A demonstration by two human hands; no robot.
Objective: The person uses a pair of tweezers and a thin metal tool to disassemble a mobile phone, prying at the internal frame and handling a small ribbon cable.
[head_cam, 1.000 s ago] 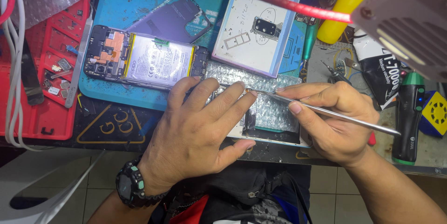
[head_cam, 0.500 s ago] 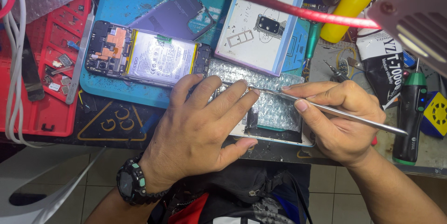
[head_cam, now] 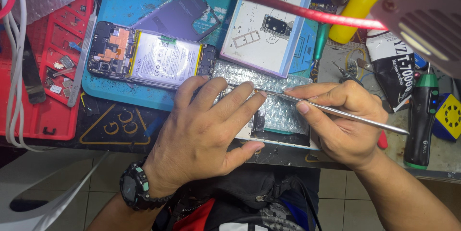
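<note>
Left hand [head_cam: 204, 128]: laid flat, fingers spread and pressing down on a sheet of bubble wrap [head_cam: 283, 111] and the white phone frame [head_cam: 278, 139] beneath it, near the front edge of the counter [head_cam: 120, 125]; a black wristwatch [head_cam: 136, 188] sits on the wrist. Right hand [head_cam: 343, 123]: closed in a pen-like pinch around a thin metal tool [head_cam: 336, 111], whose tip points left and meets the bubble wrap just beside the left fingertips [head_cam: 261, 93]. Opened phone [head_cam: 151, 58]: lies face down on a blue mat [head_cam: 139, 0] at far left of the hands, back removed, battery and circuit board showing. Dark back cover [head_cam: 180, 17]: on the mat, just beyond the opened phone. White case with a camera cutout [head_cam: 271, 17]: far centre, tilted. Red parts tray [head_cam: 45, 68]: far left, holding small loose pieces. Yellow bottle [head_cam: 357, 5], black glue tube [head_cam: 391, 65] and green-and-black electric screwdriver [head_cam: 422, 116]: on the right side of the counter. Red-stemmed lamp [head_cam: 422, 15]: overhangs the upper right, blurred.
</note>
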